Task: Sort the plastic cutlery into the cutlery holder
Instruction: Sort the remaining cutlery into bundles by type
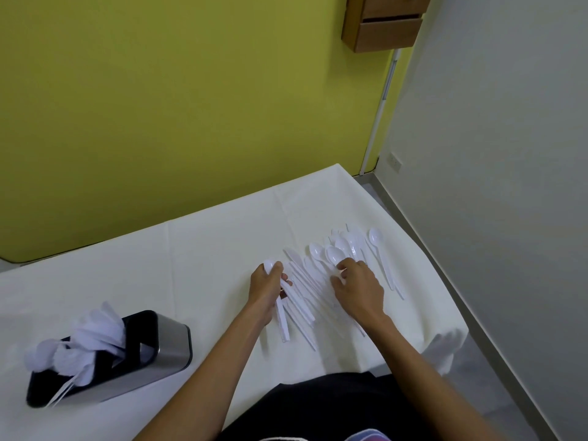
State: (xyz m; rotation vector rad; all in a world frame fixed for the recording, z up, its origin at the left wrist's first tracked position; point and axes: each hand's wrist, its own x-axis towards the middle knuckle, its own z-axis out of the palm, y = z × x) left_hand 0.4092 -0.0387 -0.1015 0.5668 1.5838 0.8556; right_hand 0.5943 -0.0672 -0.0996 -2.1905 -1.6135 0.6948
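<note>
Head view, and the left grip (267,283) is clenched round a bunch (283,323) of white plastic pieces. One spoon bowl pokes out above the thumb, and the flat handles trail down below the palm onto the cloth. Across from it, the right grip (359,289) sits palm down on the pile (307,281), fingers curled. The fingertips (342,267) land right at the neck of a spoon (334,254). Is that a pinch or only a touch? Cannot tell from this angle.

The pile fans out between and beyond the two hands, handles pointing toward the person and bowls pointing toward the wall. Most of what shows is spoons, and the pieces overlap too much to sort out the rest. One more spoon (378,246) lies at the right edge of the fan, just beside its neighbours.

All of it rests on the counter (206,249), which is draped in a white cloth whose corner hangs off at the right. Well apart to the left stands the holder (171,338), black inside with a steel wall. White cutlery (92,335) is bunched in its left-hand compartments, blurred, with bowls and tines up.

A black garment (334,402) fills the bottom edge. Behind the counter is a green wall (159,106), a grey wall (493,154) runs along the right, and a wooden box (381,23) hangs up in the corner.
</note>
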